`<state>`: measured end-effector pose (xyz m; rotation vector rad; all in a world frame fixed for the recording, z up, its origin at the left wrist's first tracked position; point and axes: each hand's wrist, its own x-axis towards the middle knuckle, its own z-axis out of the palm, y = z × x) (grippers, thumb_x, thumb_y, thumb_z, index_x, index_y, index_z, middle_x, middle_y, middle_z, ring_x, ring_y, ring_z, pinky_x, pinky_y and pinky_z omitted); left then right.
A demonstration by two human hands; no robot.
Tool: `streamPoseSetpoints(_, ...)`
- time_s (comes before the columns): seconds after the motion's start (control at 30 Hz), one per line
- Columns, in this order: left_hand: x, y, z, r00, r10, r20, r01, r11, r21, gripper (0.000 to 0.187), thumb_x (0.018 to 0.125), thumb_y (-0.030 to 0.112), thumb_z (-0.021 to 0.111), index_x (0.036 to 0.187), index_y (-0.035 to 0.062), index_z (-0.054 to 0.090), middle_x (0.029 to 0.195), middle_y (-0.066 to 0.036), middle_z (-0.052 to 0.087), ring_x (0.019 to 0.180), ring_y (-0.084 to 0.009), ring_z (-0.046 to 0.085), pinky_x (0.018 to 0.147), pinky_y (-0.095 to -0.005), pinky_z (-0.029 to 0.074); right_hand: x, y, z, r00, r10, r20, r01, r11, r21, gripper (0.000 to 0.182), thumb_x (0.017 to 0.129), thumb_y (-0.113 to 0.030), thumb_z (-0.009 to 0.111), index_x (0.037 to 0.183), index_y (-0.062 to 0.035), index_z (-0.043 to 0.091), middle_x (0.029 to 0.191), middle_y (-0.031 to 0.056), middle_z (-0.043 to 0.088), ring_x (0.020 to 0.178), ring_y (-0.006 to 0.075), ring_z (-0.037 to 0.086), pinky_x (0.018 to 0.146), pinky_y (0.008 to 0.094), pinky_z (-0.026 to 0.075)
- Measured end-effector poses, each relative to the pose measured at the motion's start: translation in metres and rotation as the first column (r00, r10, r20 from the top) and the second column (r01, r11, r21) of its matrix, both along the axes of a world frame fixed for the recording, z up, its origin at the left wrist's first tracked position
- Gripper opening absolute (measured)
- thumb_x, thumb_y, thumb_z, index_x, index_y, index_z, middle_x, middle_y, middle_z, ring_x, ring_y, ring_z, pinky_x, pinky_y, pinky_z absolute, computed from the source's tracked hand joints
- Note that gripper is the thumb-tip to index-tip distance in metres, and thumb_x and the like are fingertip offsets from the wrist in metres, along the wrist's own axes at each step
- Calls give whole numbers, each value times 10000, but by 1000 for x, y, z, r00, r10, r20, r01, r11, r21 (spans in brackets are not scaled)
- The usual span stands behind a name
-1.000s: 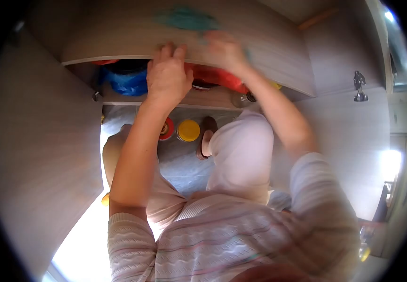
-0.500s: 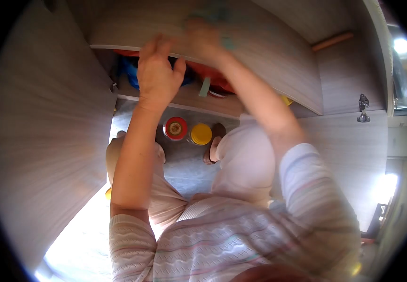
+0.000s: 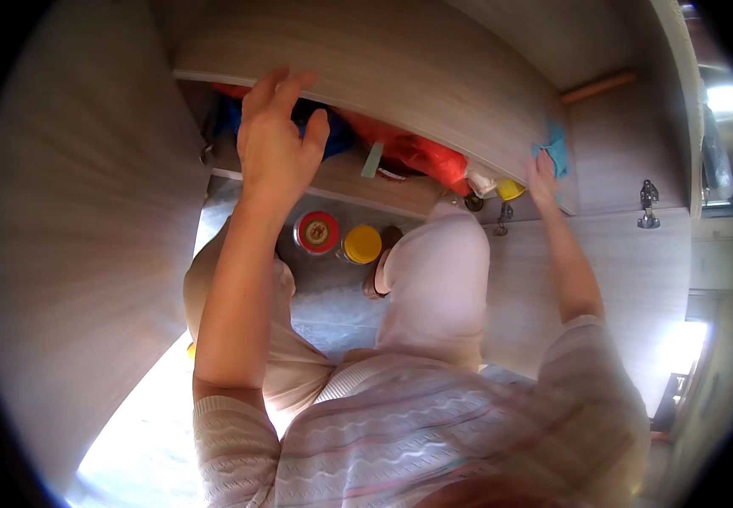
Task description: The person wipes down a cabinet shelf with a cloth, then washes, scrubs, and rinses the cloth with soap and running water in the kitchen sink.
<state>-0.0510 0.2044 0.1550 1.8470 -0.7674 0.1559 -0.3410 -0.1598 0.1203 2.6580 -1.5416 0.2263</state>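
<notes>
A wooden cupboard shelf (image 3: 400, 76) spans the view in front of me. My left hand (image 3: 277, 144) rests with its fingertips on the shelf's front edge, fingers apart and holding nothing. At the shelf's right end, my right hand (image 3: 542, 181) has a teal cloth (image 3: 556, 151) under its fingers, pressed against the board near the side wall. Part of the cloth is hidden by the fingers.
Below the shelf lie a red plastic bag (image 3: 430, 159), a blue bag (image 3: 337, 140) and a yellow lid (image 3: 510, 189). Two jars, one red-lidded (image 3: 316, 232) and one yellow-lidded (image 3: 362, 244), stand on the floor between my feet. Open cupboard doors (image 3: 87, 229) flank me.
My right hand has swept the cloth from the middle of the shelf to its right end. My left hand stays at the front edge, nearly unmoved.
</notes>
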Motion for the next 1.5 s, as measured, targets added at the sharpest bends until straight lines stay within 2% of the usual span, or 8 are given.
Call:
streamPoseSetpoints(0.13, 3, -3, -2, 998, 19, 58, -19, 1000, -8, 323, 706, 140, 606, 1028, 131, 591, 1184, -101, 501, 874, -223, 562, 624, -275, 458, 116, 69, -5, 946, 311, -92, -310, 951, 25, 690, 835, -519, 345, 1301, -11, 310, 1367, 170, 268, 1280, 281, 225, 1034, 424, 161)
streamPoseSetpoints(0.27, 4, -15, -2, 994, 12, 110, -9, 1000, -28, 335, 698, 129, 613, 1032, 118, 590, 1176, -102, 506, 944, -239, 548, 698, -296, 453, 267, 191, -9, 570, 815, 104, -817, 576, -37, 598, 830, -428, 419, 1266, -25, 346, 1348, 164, 280, 1263, 305, 232, 967, 537, 200)
streamPoseSetpoints(0.47, -8, -29, 3, 994, 33, 102, -22, 994, -109, 331, 700, 108, 608, 1029, 80, 584, 1175, -130, 501, 1076, -281, 491, 875, -323, 394, 386, 184, -34, 334, 926, 178, -919, 362, -157, 490, 816, -386, 454, 1229, -123, 436, 1325, 110, 349, 1260, 275, 251, 1004, 509, 180)
streamPoseSetpoints(0.57, -14, -36, 1, 997, -12, 72, 18, 995, -95, 323, 696, 87, 598, 1018, 69, 580, 1171, -153, 491, 1077, -305, 476, 889, -338, 383, 354, 83, -17, 559, 813, 162, -812, 576, -89, 513, 858, -392, 394, 1275, -93, 368, 1348, 128, 314, 1273, 271, 225, 1022, 436, 178)
streamPoseSetpoints(0.67, -15, -35, -2, 995, -48, 81, 54, 996, -67, 326, 674, 44, 588, 999, 59, 569, 1163, -170, 473, 1055, -339, 460, 861, -363, 400, 221, -31, 37, 965, 154, 212, -200, 956, 216, 537, 901, -398, 334, 1320, -63, 299, 1370, 146, 278, 1286, 266, 199, 1040, 363, 176)
streamPoseSetpoints(0.9, -10, -25, -2, 992, -120, 40, 120, 993, -7, 310, 692, 32, 599, 999, 72, 583, 1181, -154, 475, 1062, -307, 488, 868, -349, 405, -5, -286, -46, 998, -13, 54, 26, 971, -236, 608, 903, -450, 239, 1136, 57, 482, 1171, 227, 482, 1110, 297, 455, 934, 383, 345)
streamPoseSetpoints(1.17, 5, -59, -4, 992, -120, 36, 122, 991, -58, 310, 691, 50, 598, 999, 78, 582, 1172, -133, 490, 1056, -304, 489, 854, -346, 413, 247, -34, 17, 932, 332, -143, -342, 939, -47, 498, 899, -363, 284, 1305, -77, 322, 1365, 100, 307, 1257, 254, 276, 1021, 333, 217)
streamPoseSetpoints(1.5, 7, -61, 1, 987, -160, -4, 160, 986, -43, 317, 685, 55, 605, 999, 81, 581, 1166, -140, 495, 1061, -308, 485, 864, -346, 402, 186, -98, 25, 911, 411, 41, -412, 897, 162, 436, 903, -289, 318, 1281, -81, 376, 1351, 115, 326, 1242, 262, 301, 1016, 318, 235)
